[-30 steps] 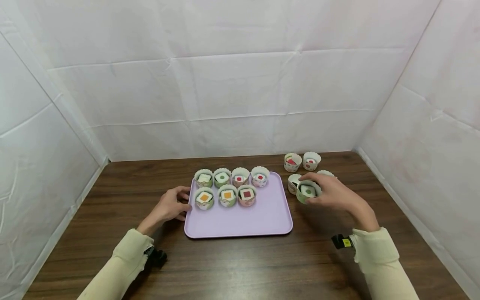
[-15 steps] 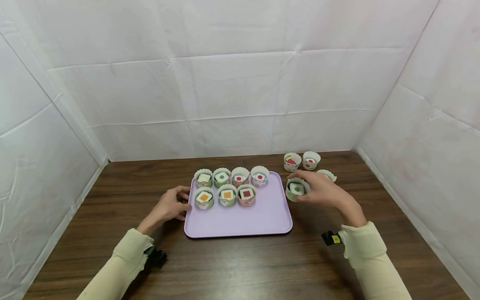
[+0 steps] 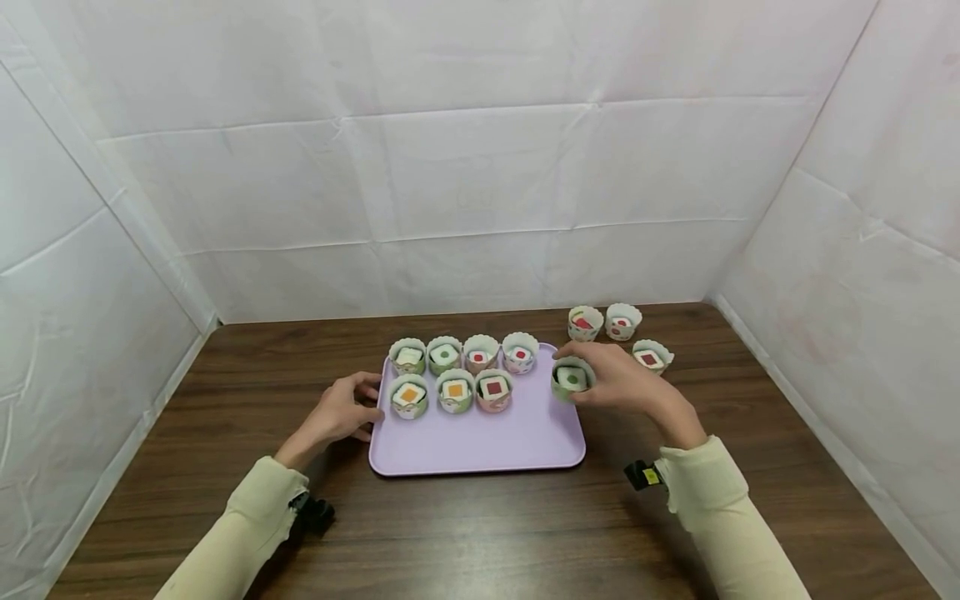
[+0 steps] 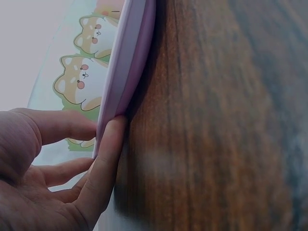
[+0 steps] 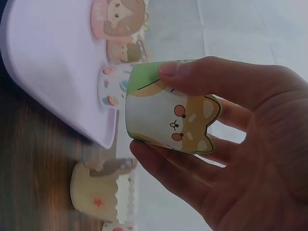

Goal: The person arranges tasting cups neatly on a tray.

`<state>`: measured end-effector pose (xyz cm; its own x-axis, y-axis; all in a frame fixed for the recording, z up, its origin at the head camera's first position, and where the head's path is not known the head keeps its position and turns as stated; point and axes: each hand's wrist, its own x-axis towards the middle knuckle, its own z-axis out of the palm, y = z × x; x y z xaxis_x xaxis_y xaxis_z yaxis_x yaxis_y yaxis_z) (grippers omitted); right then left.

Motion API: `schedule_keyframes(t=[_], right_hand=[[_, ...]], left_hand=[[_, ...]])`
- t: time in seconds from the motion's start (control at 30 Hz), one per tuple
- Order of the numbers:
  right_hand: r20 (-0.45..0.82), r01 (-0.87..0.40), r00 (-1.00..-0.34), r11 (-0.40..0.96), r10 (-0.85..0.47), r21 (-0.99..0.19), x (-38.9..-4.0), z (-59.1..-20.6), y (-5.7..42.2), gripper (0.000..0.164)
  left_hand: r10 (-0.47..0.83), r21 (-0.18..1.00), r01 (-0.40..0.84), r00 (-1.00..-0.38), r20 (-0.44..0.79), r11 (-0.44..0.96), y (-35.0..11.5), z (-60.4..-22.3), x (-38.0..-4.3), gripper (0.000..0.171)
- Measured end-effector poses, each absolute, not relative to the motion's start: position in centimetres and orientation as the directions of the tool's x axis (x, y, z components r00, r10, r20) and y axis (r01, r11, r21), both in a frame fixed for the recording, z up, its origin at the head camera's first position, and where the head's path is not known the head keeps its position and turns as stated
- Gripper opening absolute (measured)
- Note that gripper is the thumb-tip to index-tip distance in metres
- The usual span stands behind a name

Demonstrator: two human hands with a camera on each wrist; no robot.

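Observation:
My right hand [image 3: 626, 383] grips a green paper baking cup [image 3: 572, 379] between thumb and fingers, over the right end of the lilac tray [image 3: 480, 446]. Inside this cup lies a white square piece with a green round centre. A cartoon animal face shows on its wall [image 5: 163, 110] in the right wrist view. At the tray's left edge my left hand [image 3: 341, 408] holds the rim. The left wrist view has a thumb by the rim [image 4: 108, 101] and one finger low against its outer side. Several filled paper cups [image 3: 453, 392] stand in two rows on the tray's far half.
Two paper cups [image 3: 602, 323] stand at the back right of the brown wooden table [image 3: 480, 533]. Another cup [image 3: 651, 357] with a dark red square is behind my right hand. A pale cup with a red star [image 5: 96, 195] appears beside the tray. White sheets [image 3: 465, 167] surround the table.
My right hand has carried the green cup leftward from beside the tray to over its right end. The cup with the dark red square has come into view. My left hand stays put.

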<state>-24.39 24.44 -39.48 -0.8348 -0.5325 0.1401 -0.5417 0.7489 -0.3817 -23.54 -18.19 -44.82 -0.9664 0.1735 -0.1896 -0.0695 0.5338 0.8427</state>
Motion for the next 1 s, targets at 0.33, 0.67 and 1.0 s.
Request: schedule_keyframes(t=[0.33,0.67,1.0], right_hand=[[0.123,-0.542,-0.834,0.756,-0.538,-0.367,-25.2,-39.9,22.1,0.059],[0.117,-0.496,-0.861,0.763,-0.496,-0.415,-25.8,-40.9,20.6,0.054],[0.116,-0.485,-0.867,0.768,-0.484,-0.418,-25.7,-42.3,19.8,0.056]], left_hand=[[0.166,0.84,-0.07,-0.968,-0.187,0.538,-18.2,-44.5,-23.8,0.067],[0.161,0.839,-0.077,-0.968,-0.192,0.539,-18.1,-44.4,-24.0,0.066],[0.159,0.836,-0.082,-0.967,-0.198,0.543,-18.1,-44.7,-23.5,0.066]])
